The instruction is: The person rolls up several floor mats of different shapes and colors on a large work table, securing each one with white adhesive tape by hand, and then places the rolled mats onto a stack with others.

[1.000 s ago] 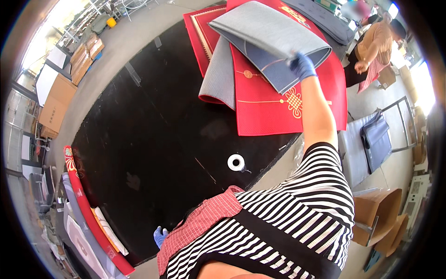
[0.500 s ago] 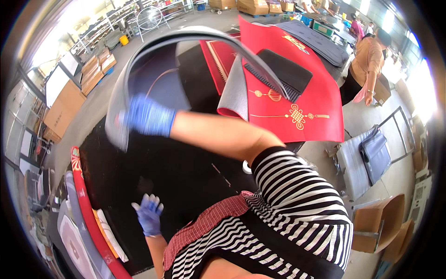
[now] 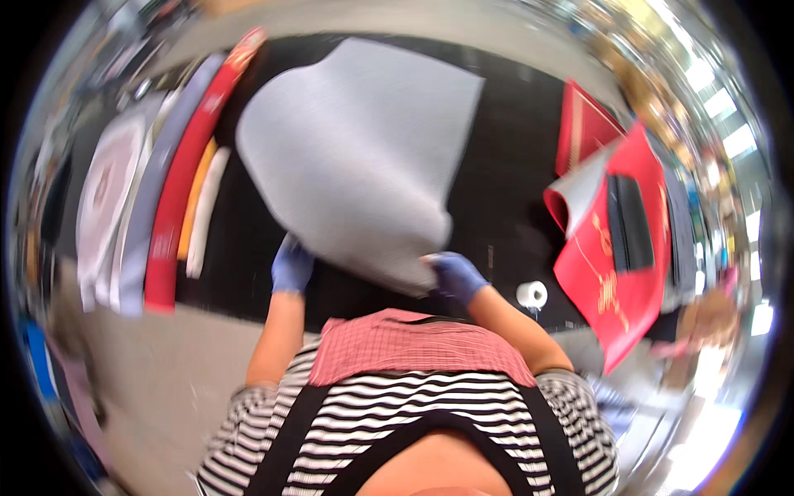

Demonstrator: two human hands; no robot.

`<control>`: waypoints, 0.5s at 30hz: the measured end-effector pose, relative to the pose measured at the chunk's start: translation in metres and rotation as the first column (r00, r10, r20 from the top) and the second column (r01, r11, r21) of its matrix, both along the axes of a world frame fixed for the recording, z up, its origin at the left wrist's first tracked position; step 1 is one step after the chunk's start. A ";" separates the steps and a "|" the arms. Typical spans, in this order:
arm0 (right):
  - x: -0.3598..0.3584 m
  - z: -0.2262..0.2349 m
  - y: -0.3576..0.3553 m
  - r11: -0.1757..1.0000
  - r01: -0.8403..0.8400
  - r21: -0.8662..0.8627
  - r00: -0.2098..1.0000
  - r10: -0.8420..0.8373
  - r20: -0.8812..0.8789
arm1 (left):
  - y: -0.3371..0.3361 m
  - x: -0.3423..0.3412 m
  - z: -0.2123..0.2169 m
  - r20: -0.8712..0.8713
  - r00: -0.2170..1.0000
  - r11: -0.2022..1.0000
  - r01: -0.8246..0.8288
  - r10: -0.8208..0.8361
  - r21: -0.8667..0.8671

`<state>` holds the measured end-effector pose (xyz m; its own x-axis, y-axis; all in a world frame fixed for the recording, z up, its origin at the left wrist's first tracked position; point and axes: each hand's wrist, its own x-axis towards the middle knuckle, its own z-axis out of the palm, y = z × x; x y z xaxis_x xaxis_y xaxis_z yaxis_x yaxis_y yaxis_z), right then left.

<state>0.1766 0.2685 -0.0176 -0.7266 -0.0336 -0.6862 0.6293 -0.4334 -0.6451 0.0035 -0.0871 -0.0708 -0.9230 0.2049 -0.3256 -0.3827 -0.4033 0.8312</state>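
A large grey floor mat [image 3: 356, 140], its plain side up and one side rounded, lies curved and partly lifted over the black table [image 3: 509, 157]. My right hand [image 3: 456, 277], in a blue glove with bare fingertips, grips the mat's near right corner, which bends upward. At the near left edge of the mat is my left hand [image 3: 293, 264], gloved in blue too. Its fingers run up to or under the edge and are hidden, so I cannot tell if they are closed.
Left on the table lie a long red roll [image 3: 186, 190], a yellow strip [image 3: 197, 202], a white strip [image 3: 208, 211] and grey mats. A white roll of tape [image 3: 532, 294] stands right of my hand. Farther right, a red mat [image 3: 579, 269] carries a folded black mat [image 3: 635, 223].
My view has swung round to face the table. The grey mat, earlier arched in my raised right hand, is now spread lower before me. My left hand has come to its edge.
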 end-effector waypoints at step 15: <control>0.084 -0.015 0.056 0.945 0.203 0.257 0.973 -0.224 0.053 | 0.033 -0.039 0.053 -0.549 0.835 0.971 -0.171 0.050 -0.170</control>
<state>0.2608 0.3243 -0.0321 -0.6404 0.2949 -0.7092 0.5936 -0.3959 -0.7007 -0.0355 -0.0539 -0.0181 -0.9758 0.0756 0.2049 0.1847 -0.2149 0.9590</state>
